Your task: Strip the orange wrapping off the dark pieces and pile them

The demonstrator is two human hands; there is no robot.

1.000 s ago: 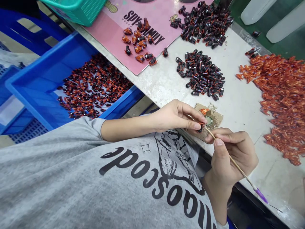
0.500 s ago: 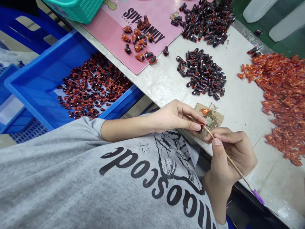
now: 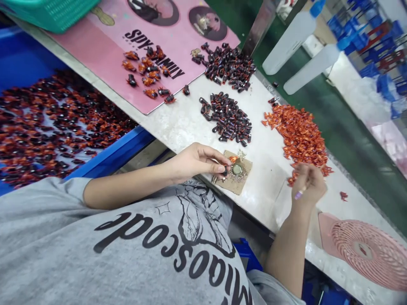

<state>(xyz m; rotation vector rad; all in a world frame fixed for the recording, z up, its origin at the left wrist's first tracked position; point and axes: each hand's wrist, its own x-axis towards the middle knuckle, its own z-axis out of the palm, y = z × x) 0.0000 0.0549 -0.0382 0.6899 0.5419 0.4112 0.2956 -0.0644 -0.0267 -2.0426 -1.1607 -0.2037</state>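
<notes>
My left hand (image 3: 199, 161) pinches a small dark cylinder with orange wrapping (image 3: 225, 170) between thumb and fingers, just over a cardboard scrap (image 3: 241, 180). On that scrap lie a round green-centred metal disc (image 3: 237, 169) and an orange bit (image 3: 233, 159). My right hand (image 3: 308, 182) is closed around a thin stick with a purple end (image 3: 298, 195), and most of the stick is hidden. That hand sits at the lower edge of a heap of orange pieces (image 3: 299, 135). Two heaps of dark cylinders (image 3: 227, 116) lie beyond the cardboard.
A pink printed mat (image 3: 190, 25) holds more parts at the table's far side. A blue crate (image 3: 108, 152) full of finished pieces is at left, below the table edge. There are a teal basket (image 3: 47, 12), white bottles (image 3: 292, 40), and a pink fan (image 3: 365, 250) at lower right.
My right hand has moved away from the left hand to the orange heap, taking the stick along. The view has swung, showing more at right. My left hand keeps its pinch.
</notes>
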